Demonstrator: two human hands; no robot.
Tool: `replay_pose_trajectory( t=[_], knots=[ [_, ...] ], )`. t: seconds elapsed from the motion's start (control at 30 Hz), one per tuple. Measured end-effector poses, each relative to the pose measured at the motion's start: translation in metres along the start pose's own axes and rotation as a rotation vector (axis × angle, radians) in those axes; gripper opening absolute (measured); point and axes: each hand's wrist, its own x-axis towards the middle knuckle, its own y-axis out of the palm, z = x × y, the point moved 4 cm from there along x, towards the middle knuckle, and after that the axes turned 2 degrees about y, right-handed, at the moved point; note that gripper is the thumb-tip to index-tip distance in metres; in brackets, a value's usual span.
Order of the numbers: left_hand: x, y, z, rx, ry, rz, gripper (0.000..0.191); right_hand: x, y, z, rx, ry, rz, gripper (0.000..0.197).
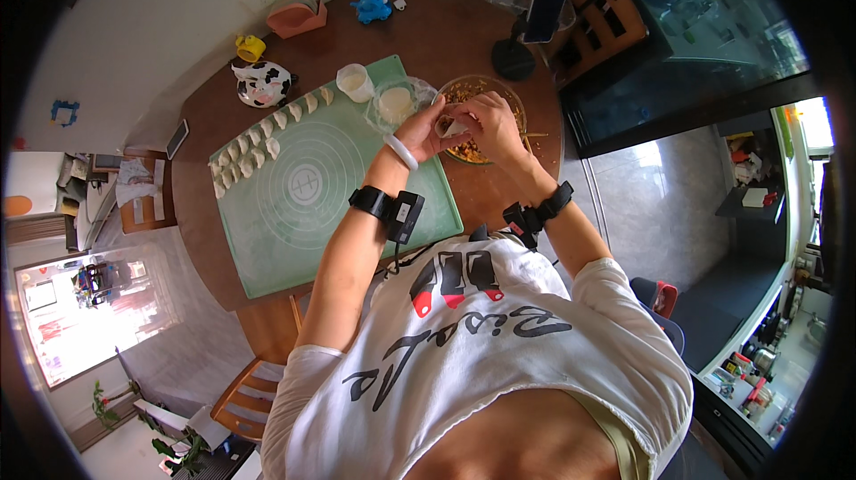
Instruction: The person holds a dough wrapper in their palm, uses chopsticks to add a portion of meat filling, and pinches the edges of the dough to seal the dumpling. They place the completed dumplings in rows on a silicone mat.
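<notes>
My left hand (422, 131), with a pale bangle on its wrist, cradles a dumpling wrapper (456, 128) with some filling showing. The fingers of my right hand (493, 124) pinch the wrapper's edge. Both hands are over the near side of a glass bowl (519, 105) of chopped orange-and-green filling, and partly cover it. Left of the hands, a clear plastic container (394, 105) with something pale inside stands by a white cup (355, 83). Several folded dumplings (251, 139) lie in rows along the far left edge of a green silicone pastry mat (361, 212).
A phone (546, 11) on a black stand rises behind the bowl. Along the table's far side are a cow-patterned piggy bank (263, 84), a yellow mug (251, 48), a pink holder (297, 19) and a blue figure (372, 7). A utensil handle (536, 135) sticks out right of the bowl.
</notes>
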Motion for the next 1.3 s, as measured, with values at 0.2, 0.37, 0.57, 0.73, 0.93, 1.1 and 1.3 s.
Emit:
replay_pose_trajectory(
  t=[0.2, 0.37, 0.57, 0.73, 0.93, 1.1, 1.3],
  knots=[
    [0.003, 0.002, 0.003, 0.407, 0.171, 0.229, 0.043, 0.004, -0.003, -0.005, -0.078, 0.108, -0.044, 0.004],
    [0.009, -0.001, 0.004, 0.599, 0.357, 0.007, 0.047, 0.006, -0.002, -0.005, -0.104, 0.130, -0.051, 0.006],
    [-0.001, 0.007, -0.007, 0.451, 0.343, -0.018, 0.042, 0.008, -0.021, -0.003, 0.086, -0.001, -0.144, 0.017],
    [-0.005, -0.004, -0.015, 0.379, 0.318, -0.008, 0.040, -0.005, -0.021, -0.020, 0.249, 0.211, -0.171, 0.019],
    [-0.007, -0.002, -0.017, 0.363, 0.332, 0.026, 0.040, -0.004, -0.021, 0.000, 0.146, 0.092, -0.201, 0.019],
    [-0.012, 0.005, -0.015, 0.368, 0.329, 0.035, 0.041, -0.003, -0.020, 0.002, 0.089, 0.082, -0.196, 0.018],
    [-0.011, 0.006, -0.014, 0.356, 0.332, 0.042, 0.041, 0.001, -0.020, 0.004, 0.055, 0.028, -0.191, 0.014]
  ],
)
